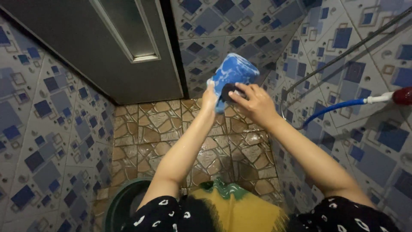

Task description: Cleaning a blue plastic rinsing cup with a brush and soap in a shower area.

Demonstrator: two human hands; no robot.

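Low to the left of both hands, a dark green bucket (122,202) stands on the brown stone-patterned floor (159,129). Above it, beyond the left hand, is a grey door (107,47). The left hand (210,96) is raised, its fingers closed on the lower edge of a blue and white mottled cup (234,73), which is held in the air, tilted, in front of the tiled wall (240,25). Just beside it, the right hand (251,103) presses a dark scrubbing pad (229,91) against the cup's side, fingers curled together over the pad. Farther right of that hand, a blue hose (334,108) runs along the wall.
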